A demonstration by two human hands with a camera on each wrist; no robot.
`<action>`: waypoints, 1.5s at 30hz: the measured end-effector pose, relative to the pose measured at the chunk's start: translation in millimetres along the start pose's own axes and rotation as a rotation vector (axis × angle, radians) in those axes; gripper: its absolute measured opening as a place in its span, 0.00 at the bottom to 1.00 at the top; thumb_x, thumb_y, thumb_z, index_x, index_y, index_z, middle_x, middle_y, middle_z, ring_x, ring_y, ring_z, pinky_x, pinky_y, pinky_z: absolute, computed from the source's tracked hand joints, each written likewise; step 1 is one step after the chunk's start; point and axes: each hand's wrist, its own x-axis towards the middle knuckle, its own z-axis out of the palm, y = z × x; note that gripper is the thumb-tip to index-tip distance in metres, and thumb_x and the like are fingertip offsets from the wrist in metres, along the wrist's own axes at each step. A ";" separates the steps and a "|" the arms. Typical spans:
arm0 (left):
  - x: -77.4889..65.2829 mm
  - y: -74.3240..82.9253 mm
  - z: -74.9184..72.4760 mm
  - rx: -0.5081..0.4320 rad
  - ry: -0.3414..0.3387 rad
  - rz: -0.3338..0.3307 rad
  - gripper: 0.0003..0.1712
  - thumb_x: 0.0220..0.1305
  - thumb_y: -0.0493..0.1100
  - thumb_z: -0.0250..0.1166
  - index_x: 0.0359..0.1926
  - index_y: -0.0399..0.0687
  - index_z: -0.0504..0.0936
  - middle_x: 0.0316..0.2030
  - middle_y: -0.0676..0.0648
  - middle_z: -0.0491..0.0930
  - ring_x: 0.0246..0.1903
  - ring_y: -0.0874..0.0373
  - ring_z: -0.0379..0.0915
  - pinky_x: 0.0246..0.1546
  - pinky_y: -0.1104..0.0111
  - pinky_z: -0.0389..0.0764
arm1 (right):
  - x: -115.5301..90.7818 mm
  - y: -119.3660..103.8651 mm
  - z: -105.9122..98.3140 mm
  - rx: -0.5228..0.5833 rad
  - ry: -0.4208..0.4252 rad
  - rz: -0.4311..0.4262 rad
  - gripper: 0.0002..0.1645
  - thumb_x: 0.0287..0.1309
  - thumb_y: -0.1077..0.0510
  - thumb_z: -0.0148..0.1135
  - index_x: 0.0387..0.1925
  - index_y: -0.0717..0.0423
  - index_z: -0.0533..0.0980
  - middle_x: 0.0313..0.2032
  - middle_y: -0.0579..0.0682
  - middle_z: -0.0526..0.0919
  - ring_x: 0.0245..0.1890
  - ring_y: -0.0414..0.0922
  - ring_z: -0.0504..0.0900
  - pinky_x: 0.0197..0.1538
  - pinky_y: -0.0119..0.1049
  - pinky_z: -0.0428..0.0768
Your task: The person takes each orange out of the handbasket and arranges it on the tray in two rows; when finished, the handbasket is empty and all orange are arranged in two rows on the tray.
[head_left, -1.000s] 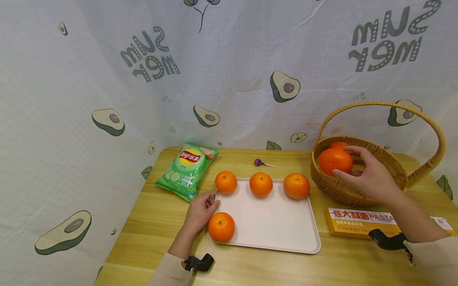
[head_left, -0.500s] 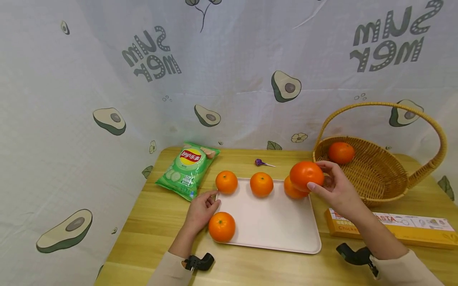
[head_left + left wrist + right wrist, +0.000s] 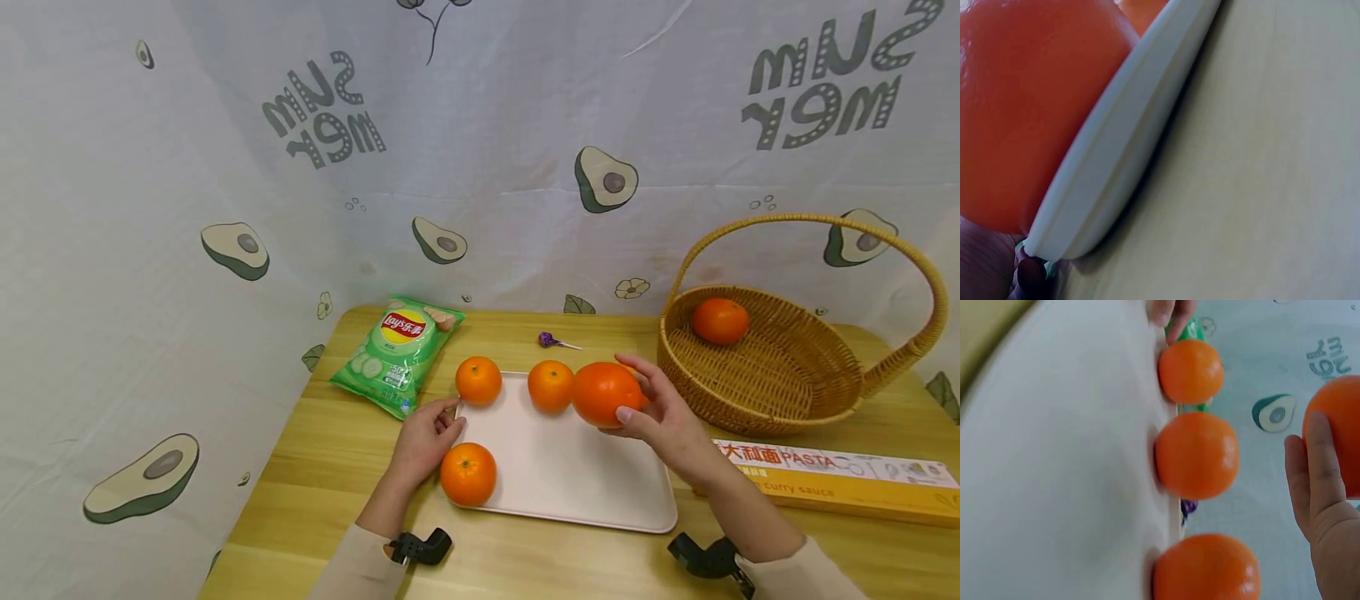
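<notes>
My right hand point(image 3: 663, 425) grips an orange point(image 3: 603, 395) by its right side, held above the tray's back right part. A pale pink tray point(image 3: 570, 483) lies on the table. Along its back edge stand a left orange point(image 3: 478, 381), a middle orange point(image 3: 551, 386) and a right orange point(image 3: 1207, 572); the last is hidden in the head view behind the held one. Another orange point(image 3: 468, 474) sits at the front left corner. My left hand point(image 3: 425, 442) holds the tray's left rim between two oranges. One more orange point(image 3: 720, 321) lies inside the wicker basket point(image 3: 750, 408).
A green chip bag point(image 3: 397, 354) lies behind left of the tray. Behind it is a purple-wrapped lollipop point(image 3: 551, 340). The basket's tall handle point(image 3: 817, 219) arches up at the right. In front of the basket lies a pasta box point(image 3: 847, 483). A printed curtain point(image 3: 510, 208) closes off the back.
My right hand has carried the orange left, out of the basket and over the tray. The left hand has stayed at the tray rim. The view has shifted slightly.
</notes>
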 end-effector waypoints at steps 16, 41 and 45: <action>0.9 -0.7 1.2 0.010 -0.001 0.009 0.18 0.65 0.44 0.70 0.55 0.44 0.86 0.30 0.51 0.79 0.28 0.61 0.70 0.30 0.75 0.74 | 2.0 6.2 31.9 0.024 -0.001 0.138 0.30 0.69 0.63 0.57 0.68 0.51 0.61 0.60 0.49 0.69 0.52 0.37 0.80 0.50 0.32 0.83; 0.5 -1.3 0.1 0.011 -0.004 0.017 0.19 0.66 0.44 0.70 0.55 0.44 0.85 0.30 0.51 0.79 0.27 0.61 0.69 0.29 0.74 0.73 | -3.7 24.5 44.6 -0.205 -0.104 0.138 0.47 0.49 0.60 0.78 0.67 0.56 0.62 0.64 0.60 0.68 0.57 0.34 0.75 0.59 0.22 0.75; 0.7 -0.9 -0.2 0.010 -0.007 0.011 0.19 0.66 0.44 0.69 0.56 0.44 0.85 0.30 0.51 0.79 0.27 0.62 0.69 0.29 0.74 0.73 | -5.8 29.8 45.5 -0.252 -0.150 0.168 0.51 0.48 0.60 0.79 0.71 0.52 0.61 0.67 0.56 0.67 0.59 0.34 0.73 0.59 0.22 0.74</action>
